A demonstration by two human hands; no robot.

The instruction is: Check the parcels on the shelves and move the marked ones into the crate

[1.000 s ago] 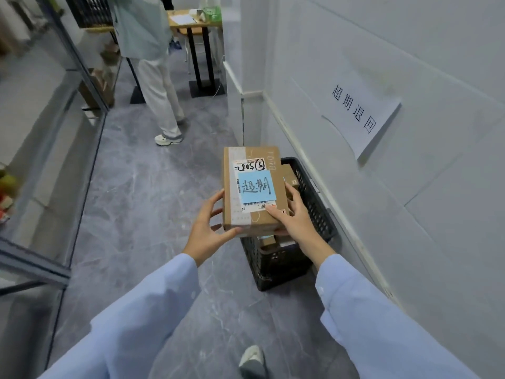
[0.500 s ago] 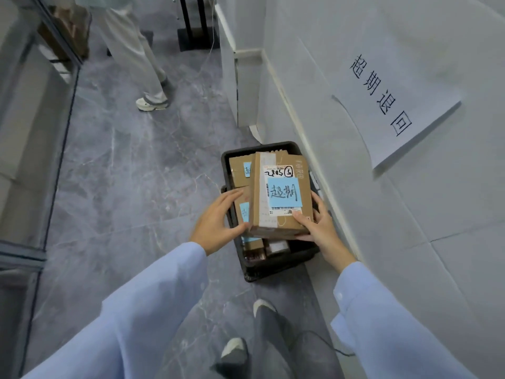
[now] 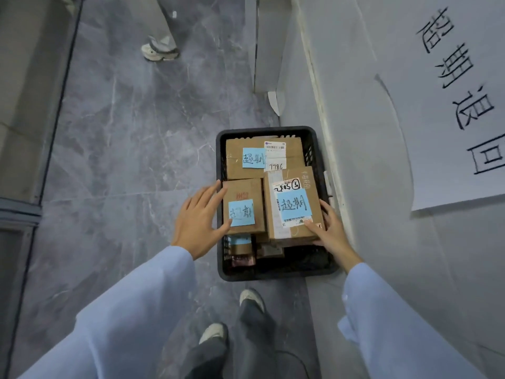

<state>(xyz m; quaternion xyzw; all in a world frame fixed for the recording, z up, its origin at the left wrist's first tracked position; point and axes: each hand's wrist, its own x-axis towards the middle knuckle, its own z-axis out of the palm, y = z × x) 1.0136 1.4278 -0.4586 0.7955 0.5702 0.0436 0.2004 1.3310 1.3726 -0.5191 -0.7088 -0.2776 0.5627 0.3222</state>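
A black plastic crate [image 3: 220,149] stands on the floor against the right wall. Inside it lie several cardboard parcels with blue sticky notes. The parcel marked 2805 [image 3: 295,228] sits at the crate's right side, on top of others. My right hand [image 3: 329,232] holds its near right corner, thumb on top. My left hand [image 3: 198,220] hovers with straight fingers at the crate's left rim, its thumb touching a smaller parcel [image 3: 244,192]. A larger parcel [image 3: 246,149] lies at the far end.
A white paper sign [image 3: 461,86] with black characters hangs on the grey wall at the right. Another person's shoe [image 3: 158,51] is on the marble floor far ahead. My own feet [image 3: 251,298] stand just before the crate. A glass partition runs along the left.
The 2805 parcel has gone down from in front of me into the crate's right side. My left hand has come off it and spread open. The view has tilted down.
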